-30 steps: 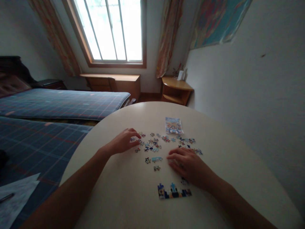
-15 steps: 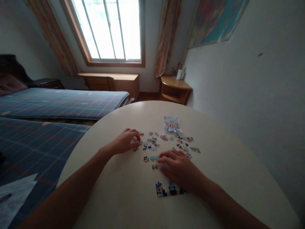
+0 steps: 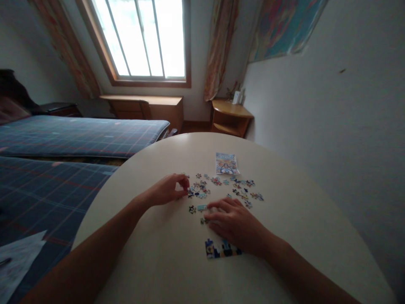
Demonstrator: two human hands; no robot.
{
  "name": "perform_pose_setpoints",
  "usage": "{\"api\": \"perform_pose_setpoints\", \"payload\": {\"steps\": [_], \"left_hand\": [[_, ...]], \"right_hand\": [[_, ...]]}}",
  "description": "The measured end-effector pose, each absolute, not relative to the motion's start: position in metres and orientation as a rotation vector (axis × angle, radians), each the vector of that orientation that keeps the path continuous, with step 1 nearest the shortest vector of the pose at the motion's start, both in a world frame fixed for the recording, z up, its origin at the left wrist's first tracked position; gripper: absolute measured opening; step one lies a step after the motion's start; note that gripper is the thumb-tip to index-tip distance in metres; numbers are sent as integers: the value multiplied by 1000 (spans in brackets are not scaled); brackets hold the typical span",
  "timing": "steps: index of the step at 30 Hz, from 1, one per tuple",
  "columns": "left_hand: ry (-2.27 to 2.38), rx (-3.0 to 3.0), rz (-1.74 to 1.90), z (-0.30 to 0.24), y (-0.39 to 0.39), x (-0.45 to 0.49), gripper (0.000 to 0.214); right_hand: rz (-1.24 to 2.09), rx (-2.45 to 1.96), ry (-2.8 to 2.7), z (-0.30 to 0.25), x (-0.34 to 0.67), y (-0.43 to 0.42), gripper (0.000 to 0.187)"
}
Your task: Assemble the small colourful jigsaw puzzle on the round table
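Note:
Several loose jigsaw pieces (image 3: pixel 221 188) lie scattered across the middle of a round pale table (image 3: pixel 177 261). My left hand (image 3: pixel 167 190) rests at the left end of the scatter, fingers curled and pinched at a piece I cannot make out. My right hand (image 3: pixel 232 219) lies flat, fingers stretched leftward, fingertips touching a light blue piece (image 3: pixel 201 207) and a small piece (image 3: pixel 203 220). A joined strip of pieces (image 3: pixel 218 249) sits just below my right wrist, partly covered by it. A small picture card (image 3: pixel 226 164) lies beyond the scatter.
Two beds with blue plaid covers (image 3: pixel 79 135) stand left of the table. A wooden bench (image 3: pixel 148 105) runs under the window and a corner shelf (image 3: pixel 229 118) stands by the wall on the right. White paper (image 3: pixel 15 264) lies at the lower left.
My right hand has slid left from the right-hand pieces onto the light blue piece, uncovering those pieces. My left hand's fingers have curled tighter into a pinch. The view shifted slightly.

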State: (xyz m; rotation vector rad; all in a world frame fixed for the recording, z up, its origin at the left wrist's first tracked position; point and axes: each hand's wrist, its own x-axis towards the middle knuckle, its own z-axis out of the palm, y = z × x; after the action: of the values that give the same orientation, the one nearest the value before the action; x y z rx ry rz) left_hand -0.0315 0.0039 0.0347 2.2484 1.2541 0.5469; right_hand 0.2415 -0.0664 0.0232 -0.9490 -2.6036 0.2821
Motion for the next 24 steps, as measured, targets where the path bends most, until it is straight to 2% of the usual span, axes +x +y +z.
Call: {"api": "perform_pose_setpoints", "payload": {"steps": [6,15,24], "left_hand": [[1176,2133,466,48,-16,-11,16],[1282,2006,286,43,-36,8,16],[1343,1961,286,37,-38,10,17]], "right_hand": [[293,-959,-2613,26,242,-66,18],[254,-958,-2587,23,240,-66,15],[266,-945,-2619,24,240,-66,17]]}}
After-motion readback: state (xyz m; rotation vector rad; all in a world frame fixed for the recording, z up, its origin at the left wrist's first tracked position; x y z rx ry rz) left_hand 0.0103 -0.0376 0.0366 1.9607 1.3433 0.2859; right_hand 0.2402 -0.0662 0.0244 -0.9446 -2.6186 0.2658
